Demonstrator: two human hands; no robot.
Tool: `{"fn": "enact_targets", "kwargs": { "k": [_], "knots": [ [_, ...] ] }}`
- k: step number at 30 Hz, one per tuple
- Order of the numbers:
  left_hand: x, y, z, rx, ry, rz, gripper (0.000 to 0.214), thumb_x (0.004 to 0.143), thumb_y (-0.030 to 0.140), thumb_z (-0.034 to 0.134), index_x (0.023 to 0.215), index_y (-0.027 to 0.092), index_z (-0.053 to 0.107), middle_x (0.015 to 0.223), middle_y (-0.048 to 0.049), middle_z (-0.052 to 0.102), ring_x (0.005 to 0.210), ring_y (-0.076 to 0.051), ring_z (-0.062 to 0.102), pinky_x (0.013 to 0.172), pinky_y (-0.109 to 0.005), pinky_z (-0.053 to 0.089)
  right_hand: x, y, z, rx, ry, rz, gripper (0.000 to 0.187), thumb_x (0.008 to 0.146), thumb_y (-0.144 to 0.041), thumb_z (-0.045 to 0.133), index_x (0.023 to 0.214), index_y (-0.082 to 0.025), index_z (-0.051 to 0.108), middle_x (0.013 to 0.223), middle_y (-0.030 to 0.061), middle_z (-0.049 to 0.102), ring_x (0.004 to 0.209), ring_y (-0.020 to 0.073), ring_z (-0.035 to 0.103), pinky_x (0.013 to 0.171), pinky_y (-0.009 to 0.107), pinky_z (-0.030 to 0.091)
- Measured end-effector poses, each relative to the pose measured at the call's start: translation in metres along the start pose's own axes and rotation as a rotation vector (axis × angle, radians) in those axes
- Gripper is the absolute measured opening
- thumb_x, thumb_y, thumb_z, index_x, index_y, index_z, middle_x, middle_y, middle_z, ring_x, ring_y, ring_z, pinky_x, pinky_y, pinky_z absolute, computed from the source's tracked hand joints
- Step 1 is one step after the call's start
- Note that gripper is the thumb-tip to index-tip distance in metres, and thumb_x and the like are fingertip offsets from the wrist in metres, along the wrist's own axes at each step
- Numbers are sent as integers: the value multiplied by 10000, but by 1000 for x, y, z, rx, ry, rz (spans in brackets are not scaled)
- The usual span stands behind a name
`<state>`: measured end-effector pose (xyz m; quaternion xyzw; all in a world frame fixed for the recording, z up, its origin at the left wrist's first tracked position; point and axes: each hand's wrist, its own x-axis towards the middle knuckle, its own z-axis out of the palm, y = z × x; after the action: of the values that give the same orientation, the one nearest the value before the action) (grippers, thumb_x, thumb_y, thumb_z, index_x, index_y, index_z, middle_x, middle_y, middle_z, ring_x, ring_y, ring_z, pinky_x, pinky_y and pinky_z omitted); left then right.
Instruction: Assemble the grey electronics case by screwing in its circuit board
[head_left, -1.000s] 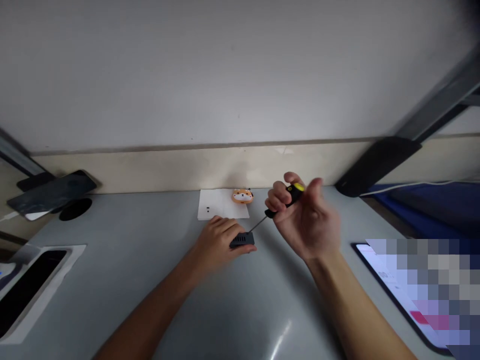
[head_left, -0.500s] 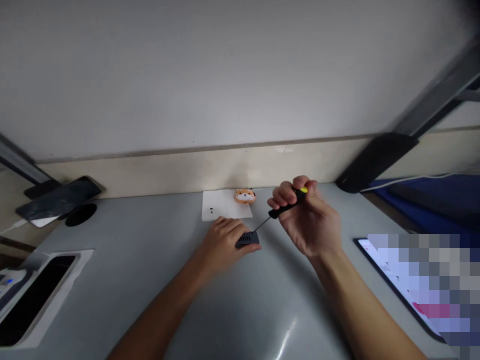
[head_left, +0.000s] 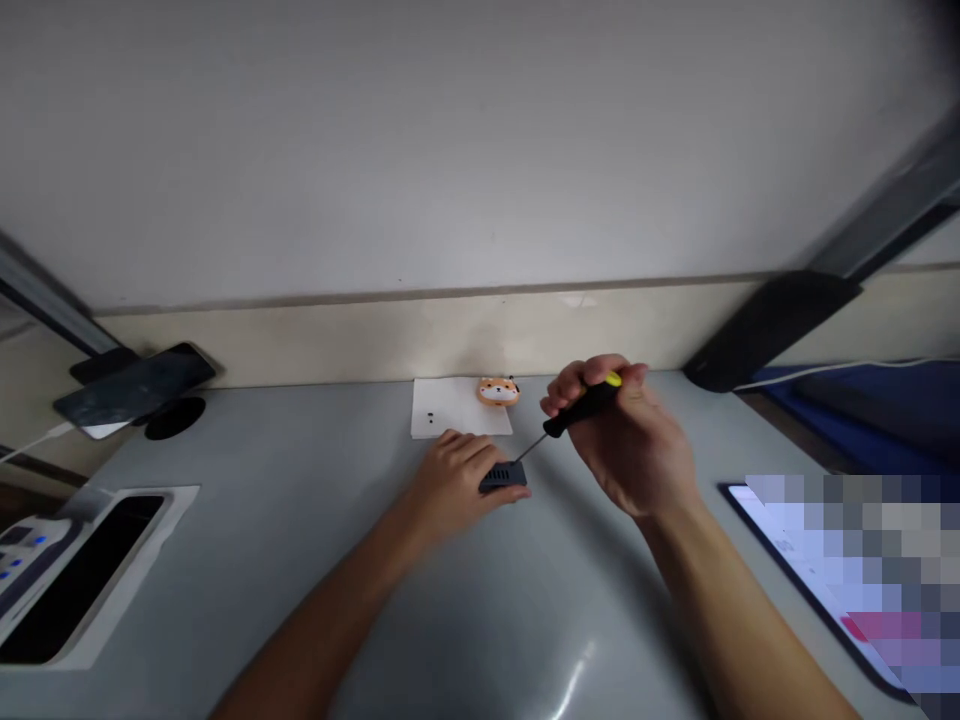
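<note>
My left hand [head_left: 454, 482] presses down on a small dark grey box with vent slots [head_left: 503, 476] lying on the grey table [head_left: 300, 560]. In my right hand [head_left: 628, 440] is a screwdriver with a black handle and yellow cap [head_left: 583, 405]; its thin shaft slants down to the left and its tip meets the top of the box. Just behind lies a white paper sheet [head_left: 457, 408] with two tiny dark screws [head_left: 430, 417] on it.
A small orange animal figure [head_left: 498, 390] sits at the paper's far edge by the wall. A phone [head_left: 135, 388] leans at the far left above a round black pad [head_left: 175, 417]. A white device [head_left: 67, 560] lies front left, a tablet [head_left: 825, 580] front right.
My right hand has closed its fingers round the screwdriver handle and turned slightly. The view has drifted a little; the left hand stays on the box.
</note>
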<state>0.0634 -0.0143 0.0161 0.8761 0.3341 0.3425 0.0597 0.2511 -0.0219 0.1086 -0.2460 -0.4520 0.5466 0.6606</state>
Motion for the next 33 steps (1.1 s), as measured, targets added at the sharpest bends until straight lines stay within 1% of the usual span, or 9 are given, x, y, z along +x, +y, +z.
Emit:
{"fn": "enact_targets", "kwargs": {
  "k": [5, 8, 11, 15, 20, 22, 26, 28, 33],
  "knots": [
    [-1, -1, 3, 2, 8, -12, 355, 916, 559, 674, 915, 208, 624, 864, -12, 715, 836, -199, 672, 807, -367, 452, -3, 2, 7, 106, 51, 31, 344, 979, -593, 491, 860, -288, 598, 675, -6, 354, 600, 166, 396, 572, 322, 438],
    [-1, -2, 4, 7, 20, -1, 358, 915, 563, 672, 923, 208, 629, 851, -13, 709, 831, -202, 673, 806, -367, 453, -6, 1, 8, 138, 31, 28, 295, 923, -586, 601, 887, -295, 566, 674, -20, 324, 596, 162, 374, 567, 313, 421],
    [-1, -2, 3, 10, 22, 5, 350, 913, 552, 681, 916, 206, 628, 845, -10, 707, 826, -200, 669, 810, -369, 455, -6, 0, 4, 119, 12, 18, 227, 862, -440, 735, 901, -296, 565, 733, -15, 424, 642, 155, 435, 616, 306, 434],
    [-2, -2, 3, 2, 9, -16, 332, 912, 527, 695, 899, 203, 622, 854, -8, 709, 825, -194, 663, 818, -370, 452, -2, -1, -3, 29, -28, 20, 209, 877, -452, 708, 924, -258, 645, 934, 37, 571, 793, 178, 552, 737, 340, 480],
    [-2, -2, 4, 11, 39, 10, 327, 896, 515, 720, 895, 202, 624, 843, -4, 705, 811, -190, 665, 802, -359, 453, -2, 0, 0, 129, -36, 78, 194, 960, -449, 584, 941, -265, 640, 734, 2, 468, 647, 152, 470, 641, 316, 450],
    [-1, -2, 4, 17, 48, 21, 334, 888, 519, 728, 901, 202, 624, 846, -1, 704, 805, -188, 667, 791, -352, 452, -4, 1, 3, 177, -21, 83, 250, 965, -520, 548, 980, -280, 620, 710, -7, 427, 610, 149, 427, 598, 309, 431],
    [-1, -3, 4, 24, 42, 18, 336, 893, 525, 720, 896, 205, 618, 828, 4, 696, 807, -187, 666, 790, -348, 453, -5, 3, 3, 157, -17, 55, 207, 901, -466, 678, 967, -296, 580, 699, -24, 381, 607, 141, 406, 589, 286, 431],
    [-1, -3, 4, 26, 46, 22, 333, 892, 522, 722, 899, 205, 619, 834, 7, 700, 812, -183, 668, 794, -347, 456, -3, 4, -1, 103, -26, 39, 174, 892, -399, 706, 956, -302, 577, 733, -14, 437, 651, 147, 452, 628, 291, 458],
    [0, -3, 3, 32, 50, 29, 342, 895, 528, 717, 899, 196, 633, 844, 12, 707, 803, -170, 665, 800, -343, 453, 2, 2, -10, -83, -81, -6, 210, 951, -470, 602, 970, -270, 662, 929, 54, 579, 822, 203, 559, 746, 365, 503]
  ]
}}
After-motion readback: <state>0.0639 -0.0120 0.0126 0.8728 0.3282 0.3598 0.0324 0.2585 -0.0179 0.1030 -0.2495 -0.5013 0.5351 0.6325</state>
